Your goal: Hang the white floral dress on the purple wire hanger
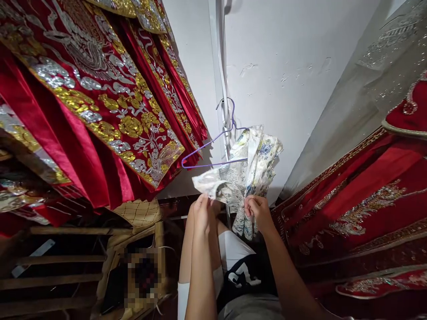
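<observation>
A thin white dress-like cloth with blue and yellow flowers (267, 153) hangs on the right side of a purple wire hanger (208, 144), in front of the person. Its long way runs down from the hanger toward the lap, and a loose white part points left. The left hand (202, 208) pinches that loose edge; the right hand (256, 206) pinches the bunched cloth lower down. The hanger hooks by a white pole (218, 53) at a pale, marked wall (276, 44). Red clothes with gold and silver sewing (126, 106) hang left, above a wooden chair (66, 260). A red beaded cloth (360, 209) hangs right. A black cloth on the lap (248, 278) has a white print I cannot make out.
</observation>
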`<move>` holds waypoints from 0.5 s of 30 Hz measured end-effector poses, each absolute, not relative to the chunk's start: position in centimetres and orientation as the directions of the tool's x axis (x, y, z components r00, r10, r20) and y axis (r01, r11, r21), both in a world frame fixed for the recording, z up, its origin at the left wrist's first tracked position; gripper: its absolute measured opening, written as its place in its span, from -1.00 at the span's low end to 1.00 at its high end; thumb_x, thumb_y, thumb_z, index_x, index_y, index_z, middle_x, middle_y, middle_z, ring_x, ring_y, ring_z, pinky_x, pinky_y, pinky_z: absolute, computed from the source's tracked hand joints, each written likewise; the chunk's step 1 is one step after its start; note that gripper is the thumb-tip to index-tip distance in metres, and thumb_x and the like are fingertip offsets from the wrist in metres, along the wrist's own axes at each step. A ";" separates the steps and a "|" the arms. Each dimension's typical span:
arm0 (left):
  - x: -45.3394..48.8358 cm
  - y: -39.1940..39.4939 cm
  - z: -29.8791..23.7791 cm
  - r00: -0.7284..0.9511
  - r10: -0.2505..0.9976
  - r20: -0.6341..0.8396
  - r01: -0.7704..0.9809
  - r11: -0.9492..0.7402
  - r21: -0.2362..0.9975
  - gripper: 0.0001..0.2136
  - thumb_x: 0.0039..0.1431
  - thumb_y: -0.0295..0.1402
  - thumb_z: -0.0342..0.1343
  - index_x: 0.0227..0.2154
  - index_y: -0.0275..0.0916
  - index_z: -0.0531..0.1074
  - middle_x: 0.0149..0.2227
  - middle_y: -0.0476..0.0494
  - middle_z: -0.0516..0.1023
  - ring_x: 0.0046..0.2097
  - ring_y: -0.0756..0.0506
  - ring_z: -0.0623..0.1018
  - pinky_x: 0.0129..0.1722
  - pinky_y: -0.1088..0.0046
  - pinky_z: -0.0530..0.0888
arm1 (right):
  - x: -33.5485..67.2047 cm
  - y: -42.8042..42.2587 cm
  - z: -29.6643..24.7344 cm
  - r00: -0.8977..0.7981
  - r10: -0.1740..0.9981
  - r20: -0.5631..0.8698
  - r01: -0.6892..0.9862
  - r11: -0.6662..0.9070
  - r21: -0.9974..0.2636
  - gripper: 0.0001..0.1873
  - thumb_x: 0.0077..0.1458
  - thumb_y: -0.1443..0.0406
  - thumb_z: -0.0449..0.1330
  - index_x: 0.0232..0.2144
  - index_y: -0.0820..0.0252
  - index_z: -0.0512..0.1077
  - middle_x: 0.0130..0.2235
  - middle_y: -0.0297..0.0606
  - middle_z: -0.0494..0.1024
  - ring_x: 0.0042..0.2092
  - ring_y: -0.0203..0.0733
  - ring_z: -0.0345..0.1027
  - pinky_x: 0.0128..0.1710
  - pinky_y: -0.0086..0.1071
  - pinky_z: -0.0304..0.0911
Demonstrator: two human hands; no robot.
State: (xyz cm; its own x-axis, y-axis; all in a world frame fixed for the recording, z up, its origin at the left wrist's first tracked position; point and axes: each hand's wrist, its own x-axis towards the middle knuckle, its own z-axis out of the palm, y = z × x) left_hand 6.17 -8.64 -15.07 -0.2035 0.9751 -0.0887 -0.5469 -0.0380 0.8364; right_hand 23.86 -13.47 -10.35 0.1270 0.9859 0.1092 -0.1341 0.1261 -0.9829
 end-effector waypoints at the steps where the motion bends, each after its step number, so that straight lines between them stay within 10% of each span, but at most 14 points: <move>1: 6.2 -8.9 -14.7 -0.197 0.980 -0.024 -0.415 -0.061 0.908 -0.80 0.08 -0.25 0.32 -0.38 -0.29 0.52 -0.35 -0.12 0.60 -0.23 -0.11 0.59 -0.13 0.39 0.51 | 23.7 -13.7 -10.3 0.113 0.991 0.068 -0.167 0.086 -0.982 -0.69 -0.03 0.18 0.15 -0.72 0.10 0.27 -0.74 -0.43 0.23 -0.65 -0.34 0.02 -0.58 -0.41 -0.05; 4: 5.8 -9.4 -13.6 -0.121 0.989 0.090 -0.182 -0.111 0.977 -0.68 0.06 -0.08 0.32 -0.43 -0.26 0.47 -0.38 -0.08 0.54 -0.25 -0.11 0.52 -0.18 0.39 0.48 | 23.1 -14.5 -10.1 0.000 0.999 -0.032 -0.241 -0.031 -0.970 -0.66 0.00 0.17 0.12 -0.74 0.09 0.23 -0.75 -0.45 0.14 -0.66 -0.35 -0.06 -0.60 -0.41 -0.15; 8: 6.3 -10.5 -12.3 -0.072 0.988 0.140 -0.482 -0.157 0.862 -0.61 0.11 0.02 0.25 -0.40 -0.21 0.31 -0.25 -0.13 0.51 -0.14 -0.13 0.52 -0.05 0.31 0.47 | 23.0 -14.9 -9.9 -0.269 0.960 -0.073 -0.077 -0.097 -0.992 -0.65 0.08 0.21 0.13 -0.70 0.11 0.29 -0.71 -0.43 0.17 -0.62 -0.32 -0.01 -0.55 -0.39 -0.05; 15: 9.1 -14.4 -8.9 0.175 0.918 0.355 -0.370 -0.273 0.888 -0.57 0.25 0.07 0.10 -0.46 -0.22 0.27 -0.33 -0.10 0.35 -0.28 -0.09 0.43 -0.23 0.36 0.43 | 23.8 -13.6 -11.9 0.080 0.994 -0.070 -0.178 -0.055 -0.982 -0.41 0.06 -0.30 0.13 -0.38 0.07 0.47 -0.33 -0.20 0.53 -0.19 -0.04 0.41 -0.19 -0.24 0.38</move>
